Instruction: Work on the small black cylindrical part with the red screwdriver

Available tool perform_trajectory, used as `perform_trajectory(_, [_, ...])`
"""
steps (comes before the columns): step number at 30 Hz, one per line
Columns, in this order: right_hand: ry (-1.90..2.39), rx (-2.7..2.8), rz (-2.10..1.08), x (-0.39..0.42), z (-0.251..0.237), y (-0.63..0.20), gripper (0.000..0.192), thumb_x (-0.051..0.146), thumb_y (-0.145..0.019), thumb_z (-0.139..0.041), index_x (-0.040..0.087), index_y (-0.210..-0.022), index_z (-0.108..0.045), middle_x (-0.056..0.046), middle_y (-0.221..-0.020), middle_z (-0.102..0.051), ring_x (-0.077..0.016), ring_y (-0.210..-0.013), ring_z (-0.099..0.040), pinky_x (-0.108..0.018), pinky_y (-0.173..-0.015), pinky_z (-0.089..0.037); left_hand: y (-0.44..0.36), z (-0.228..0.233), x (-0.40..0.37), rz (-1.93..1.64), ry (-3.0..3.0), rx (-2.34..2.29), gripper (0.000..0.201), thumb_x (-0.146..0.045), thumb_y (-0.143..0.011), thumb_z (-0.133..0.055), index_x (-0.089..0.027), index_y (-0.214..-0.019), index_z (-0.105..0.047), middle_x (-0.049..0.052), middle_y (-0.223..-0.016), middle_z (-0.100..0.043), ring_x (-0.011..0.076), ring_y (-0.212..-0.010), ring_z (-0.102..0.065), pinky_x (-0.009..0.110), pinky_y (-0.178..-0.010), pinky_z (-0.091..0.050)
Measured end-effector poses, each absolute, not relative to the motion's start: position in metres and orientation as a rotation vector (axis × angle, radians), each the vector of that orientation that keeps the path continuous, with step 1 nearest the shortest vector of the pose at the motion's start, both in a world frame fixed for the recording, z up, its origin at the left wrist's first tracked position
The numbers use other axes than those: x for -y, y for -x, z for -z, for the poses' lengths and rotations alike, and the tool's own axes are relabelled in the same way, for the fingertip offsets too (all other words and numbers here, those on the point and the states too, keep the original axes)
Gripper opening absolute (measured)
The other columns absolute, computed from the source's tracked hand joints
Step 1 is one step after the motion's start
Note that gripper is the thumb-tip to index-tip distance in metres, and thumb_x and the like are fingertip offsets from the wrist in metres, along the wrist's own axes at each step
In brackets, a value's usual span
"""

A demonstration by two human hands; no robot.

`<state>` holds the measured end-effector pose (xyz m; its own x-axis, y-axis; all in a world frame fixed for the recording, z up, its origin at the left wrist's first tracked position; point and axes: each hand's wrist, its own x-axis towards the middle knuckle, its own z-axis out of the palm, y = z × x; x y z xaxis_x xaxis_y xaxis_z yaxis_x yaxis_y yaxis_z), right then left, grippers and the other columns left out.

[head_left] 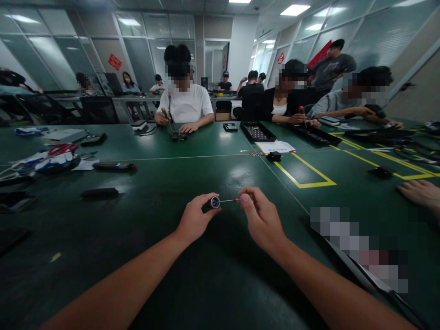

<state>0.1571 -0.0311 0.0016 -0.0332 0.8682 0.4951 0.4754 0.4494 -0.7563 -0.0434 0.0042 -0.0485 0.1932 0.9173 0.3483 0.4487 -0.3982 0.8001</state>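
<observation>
Between finger and thumb, my left hand (198, 214) grips a small dark cylinder (215, 202) with a silvery rim, its round end turned toward me. My right hand (260, 215) is closed around a screwdriver (236, 200) with a reddish handle. The thin metal shaft points left, and its tip meets the side of the cylinder's rim; whether it touches a screw there is too small to tell. Both hands are held over the green table (165, 256), close together.
Left lie a black pouch-like item (100, 194), a dark pen-shaped tool (114, 166) and a heap of cables and gloves (58, 158). Ahead right are a small black block (274, 156), a paper sheet (276, 146) and a black tray (257, 132). A neighbour's hand (420, 192) rests at right; co-workers sit opposite.
</observation>
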Motion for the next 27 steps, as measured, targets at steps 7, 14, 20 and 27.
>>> perform_trajectory(7, [1.139, 1.606, -0.518, 0.027, 0.005, -0.159, 0.017, 0.034, -0.101, -0.053, 0.023, -0.111, -0.062, -0.003, -0.088, -0.072, -0.0190, -0.074, -0.067, -0.032, -0.067, -0.048, 0.043, 0.050, -0.006, -1.141, -1.954, -1.266, 0.036, -0.016, -0.085, -0.077, -0.025, -0.120, -0.072, 0.003, -0.119, -0.074, 0.0212, -0.113, -0.068, 0.039, -0.101, -0.051])
perform_trajectory(14, [1.114, 1.569, -0.602, 0.026, 0.013, -0.154, 0.020, 0.038, -0.103, -0.048, 0.024, -0.106, -0.063, -0.003, -0.087, -0.070, -0.0202, -0.081, -0.067, -0.036, -0.075, -0.049, 0.041, 0.048, -0.004, -1.117, -2.001, -1.280, 0.036, -0.015, -0.085, -0.077, -0.024, -0.120, -0.072, 0.004, -0.116, -0.074, 0.0224, -0.109, -0.068, 0.040, -0.098, -0.052])
perform_trajectory(20, [1.050, 0.918, -1.221, 0.002, 0.014, -0.161, 0.026, 0.048, -0.087, -0.066, 0.022, -0.085, -0.063, 0.001, -0.071, -0.059, -0.0168, -0.065, -0.057, -0.034, -0.066, -0.051, 0.045, 0.039, -0.005, -1.140, -2.231, -1.280, 0.032, -0.018, -0.089, -0.075, -0.024, -0.120, -0.071, 0.004, -0.119, -0.074, 0.0246, -0.113, -0.066, 0.051, -0.108, -0.045])
perform_trajectory(27, [1.004, 0.894, -1.160, -0.005, 0.020, -0.163, 0.033, 0.053, -0.079, -0.076, 0.022, -0.086, -0.065, 0.001, -0.075, -0.063, -0.0159, -0.069, -0.059, -0.031, -0.066, -0.053, 0.049, 0.041, -0.011, -1.092, -2.083, -1.399, 0.035, -0.017, -0.087, -0.075, -0.023, -0.121, -0.071, 0.005, -0.120, -0.073, 0.0245, -0.113, -0.066, 0.044, -0.100, -0.051])
